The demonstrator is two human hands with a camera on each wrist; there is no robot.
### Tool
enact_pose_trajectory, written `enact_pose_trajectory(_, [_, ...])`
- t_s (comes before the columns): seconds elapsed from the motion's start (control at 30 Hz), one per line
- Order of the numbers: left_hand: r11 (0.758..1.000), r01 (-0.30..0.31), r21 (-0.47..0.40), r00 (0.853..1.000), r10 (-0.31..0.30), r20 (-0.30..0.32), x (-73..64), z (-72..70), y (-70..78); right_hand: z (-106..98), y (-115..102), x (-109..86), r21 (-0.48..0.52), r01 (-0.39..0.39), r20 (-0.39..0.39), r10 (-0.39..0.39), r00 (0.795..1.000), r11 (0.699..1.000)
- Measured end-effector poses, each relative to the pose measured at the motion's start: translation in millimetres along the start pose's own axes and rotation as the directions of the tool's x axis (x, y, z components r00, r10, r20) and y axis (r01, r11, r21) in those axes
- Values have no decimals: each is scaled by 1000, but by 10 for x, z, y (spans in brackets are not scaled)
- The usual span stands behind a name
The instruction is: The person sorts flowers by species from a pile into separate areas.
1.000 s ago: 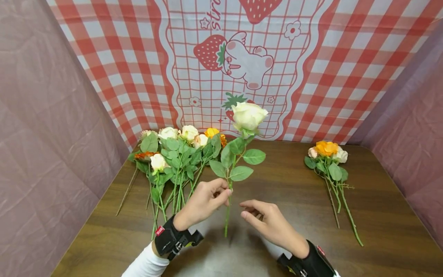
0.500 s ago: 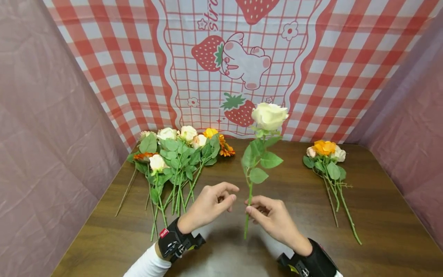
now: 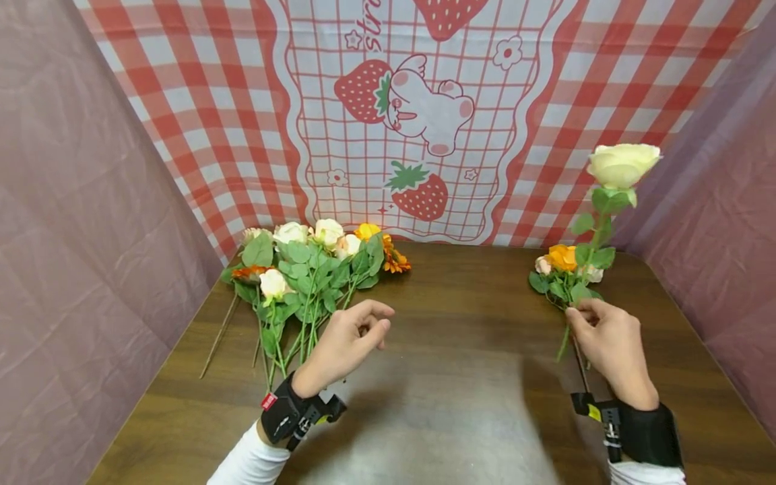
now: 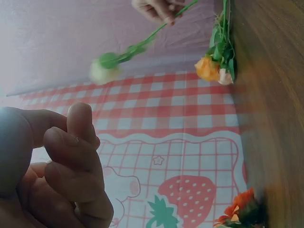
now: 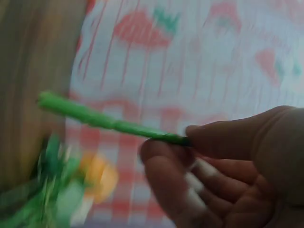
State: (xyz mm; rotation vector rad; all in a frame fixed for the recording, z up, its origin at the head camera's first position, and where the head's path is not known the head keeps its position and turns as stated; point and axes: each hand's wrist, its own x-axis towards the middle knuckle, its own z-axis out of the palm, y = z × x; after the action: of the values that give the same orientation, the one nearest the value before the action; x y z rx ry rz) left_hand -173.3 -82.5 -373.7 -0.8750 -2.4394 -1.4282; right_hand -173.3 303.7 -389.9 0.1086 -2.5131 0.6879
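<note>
My right hand pinches the green stem of a white rose between thumb and fingers, at the right of the head view. The bloom stands high above the hand, and the stem's cut end sticks out below the grip in the right wrist view. Behind and under it lies a small bunch with an orange flower, partly covered by the held rose's leaves. My left hand holds nothing; its fingers are loosely bent in the air beside the stems of the larger flower pile.
The left pile holds several white roses, orange flowers and long stems on the brown wooden table. A red checked cloth with strawberries hangs behind the table. Pinkish drapes close off both sides.
The left hand passed the white rose to the right hand and let go. The right hand then carried it rightward to above the small bunch. The left hand drew slightly left.
</note>
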Motion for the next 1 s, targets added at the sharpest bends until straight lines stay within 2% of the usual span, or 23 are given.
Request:
enact_pose_trajectory(0.1, [1000, 11, 8, 1000, -11, 6, -11, 22, -117, -92, 301, -11, -77, -61, 115, 69, 991, 995])
enact_pose_trajectory(0.17, [1000, 15, 11, 1000, -15, 7, -19, 23, -132, -115, 464, -34, -120, -93, 228, 119, 966, 988])
enact_pose_trajectory(0.27, [1000, 26, 11, 1000, -26, 7, -32, 26, -145, -99, 637, -67, -153, -127, 372, 176, 911, 980])
enact_pose_trajectory(0.37, [999, 38, 14, 999, -38, 10, -40, 29, -153, -62, 734, -88, -160, -143, 475, 204, 856, 977])
enact_pose_trajectory(0.47, [999, 42, 21, 999, -42, 12, -42, 30, -156, -49, 780, -95, -158, -164, 543, 224, 809, 974])
enact_pose_trajectory(0.63, [999, 34, 28, 999, -34, 21, -31, 21, -157, -87, 804, -110, -181, -251, 640, 307, 704, 951])
enact_pose_trajectory(0.7, [999, 38, 33, 999, -39, 32, -24, 13, -151, -104, 809, -114, -194, -278, 661, 334, 672, 941])
enact_pose_trajectory(0.8, [996, 60, 60, 997, -63, 50, -13, -5, -140, -116, 816, -111, -205, -295, 671, 354, 652, 933])
enact_pose_trajectory(0.83, [995, 69, 73, 996, -73, 53, -10, -13, -140, -118, 820, -111, -205, -296, 671, 354, 651, 933])
enact_pose_trajectory(1.0, [986, 110, 127, 992, -116, 43, -7, -61, -160, -121, 845, -124, -189, -272, 664, 327, 673, 944])
